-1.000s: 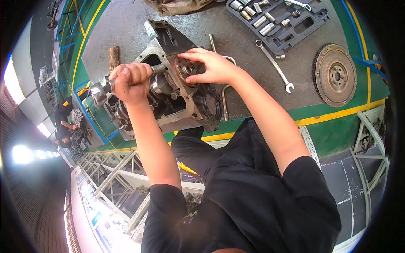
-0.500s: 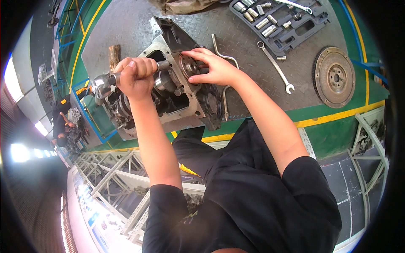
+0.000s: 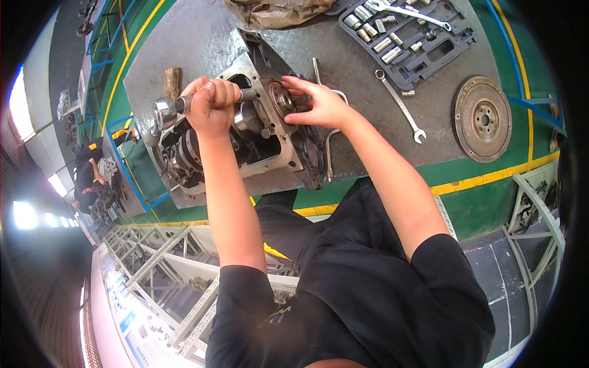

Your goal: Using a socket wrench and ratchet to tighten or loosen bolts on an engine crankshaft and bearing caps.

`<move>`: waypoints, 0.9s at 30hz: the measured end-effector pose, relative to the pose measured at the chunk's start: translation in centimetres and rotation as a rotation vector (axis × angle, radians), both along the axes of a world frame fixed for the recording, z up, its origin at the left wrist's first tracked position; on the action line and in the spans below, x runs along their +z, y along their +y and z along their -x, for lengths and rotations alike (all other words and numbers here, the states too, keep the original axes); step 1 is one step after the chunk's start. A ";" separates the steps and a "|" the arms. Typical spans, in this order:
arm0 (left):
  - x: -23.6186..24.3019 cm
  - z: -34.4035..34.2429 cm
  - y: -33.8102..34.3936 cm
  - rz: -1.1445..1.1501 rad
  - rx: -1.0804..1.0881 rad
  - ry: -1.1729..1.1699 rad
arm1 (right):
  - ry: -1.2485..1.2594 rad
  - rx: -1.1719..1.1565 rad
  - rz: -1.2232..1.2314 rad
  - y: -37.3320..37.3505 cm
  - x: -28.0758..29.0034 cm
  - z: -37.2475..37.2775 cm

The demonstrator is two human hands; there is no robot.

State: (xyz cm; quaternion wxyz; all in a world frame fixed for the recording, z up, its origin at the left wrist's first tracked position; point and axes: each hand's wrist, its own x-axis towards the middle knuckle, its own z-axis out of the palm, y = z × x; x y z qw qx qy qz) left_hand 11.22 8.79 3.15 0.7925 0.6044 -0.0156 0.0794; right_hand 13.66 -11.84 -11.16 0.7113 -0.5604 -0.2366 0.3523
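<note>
My left hand (image 3: 211,107) is closed in a fist round the metal handle of a hammer (image 3: 164,111). Its shiny head points left, and the handle's other end sticks out past my thumb side. Below the fist lies an engine block (image 3: 285,150) with its inside facing up and a crankshaft (image 3: 248,118) lying in it; my forearm covers part of both. At the block's right end, my right hand (image 3: 319,105) has thumb and fingers spread at the edges of the crankshaft's round flange (image 3: 281,97). Whether the fingertips press on it I cannot tell.
The block lies on a metal-topped table (image 3: 368,144). A bent metal bar (image 3: 329,156), a combination wrench (image 3: 402,104), a flywheel (image 3: 481,119) and a grey socket case (image 3: 423,58) lie to the right. Beyond the block are a wood piece (image 3: 172,81) and brown cloth (image 3: 276,12).
The view has shifted a little. My left hand and the hammer have risen slightly away from the block's left end. My right hand stays beside the flange, its fingers still spread.
</note>
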 end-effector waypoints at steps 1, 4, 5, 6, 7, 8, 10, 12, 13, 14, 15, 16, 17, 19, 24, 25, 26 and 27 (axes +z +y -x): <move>0.0 0.0 0.0 0.005 -0.001 0.001 | -0.020 0.015 0.006 0.0 -0.2 0.3; 0.1 -0.2 -0.1 0.013 0.008 0.009 | -0.007 -0.001 0.035 -0.2 -0.1 0.8; 0.2 -0.3 -0.2 0.003 0.022 0.021 | -0.011 -0.008 0.033 -0.4 0.4 0.5; 0.3 -0.3 -0.3 0.016 0.023 0.006 | 0.002 0.000 0.031 -0.6 1.2 0.1; 0.4 -0.3 -0.4 0.021 0.015 0.028 | -0.024 -0.006 0.032 -0.7 2.5 -0.6; 0.5 -0.2 -0.5 0.020 0.006 0.043 | -0.325 -0.097 0.142 -0.8 4.2 -1.4; 0.8 0.2 -0.4 -0.003 0.011 0.075 | -0.724 -0.279 0.130 -0.4 9.0 -3.8; 1.2 0.6 0.1 0.046 -0.002 0.106 | -0.952 -0.318 -0.155 1.3 15.2 -6.4; 0.9 1.4 -0.2 -0.033 0.295 0.274 | -1.099 -0.269 -0.322 3.0 18.4 -7.5; 1.2 1.4 0.4 0.121 0.375 0.304 | -1.178 -0.129 -0.431 5.4 21.8 -8.0; 1.2 1.4 0.4 0.299 0.412 0.337 | -1.260 -0.036 -0.615 7.7 24.7 -8.0; 1.5 1.5 0.8 -0.065 0.223 0.356 | -1.355 0.164 -0.459 9.3 27.0 -7.4; 1.8 1.4 1.0 -0.298 0.070 0.326 | -1.436 0.326 -0.348 10.6 28.7 -6.8; 1.4 1.5 -0.3 -0.407 0.361 0.246 | -1.527 0.682 0.044 12.8 30.7 -5.5; 0.1 1.4 -3.9 0.034 0.623 0.038 | -1.754 0.728 0.467 16.0 29.7 -5.3; 0.2 1.4 -3.9 0.076 0.554 -0.010 | -1.748 0.735 0.395 16.5 29.0 -5.9; 0.3 1.4 -3.8 0.097 0.562 0.038 | -1.762 0.724 0.358 17.0 28.2 -6.4; 0.6 1.5 -3.3 0.108 0.593 0.067 | -1.756 0.753 0.322 17.4 27.6 -7.3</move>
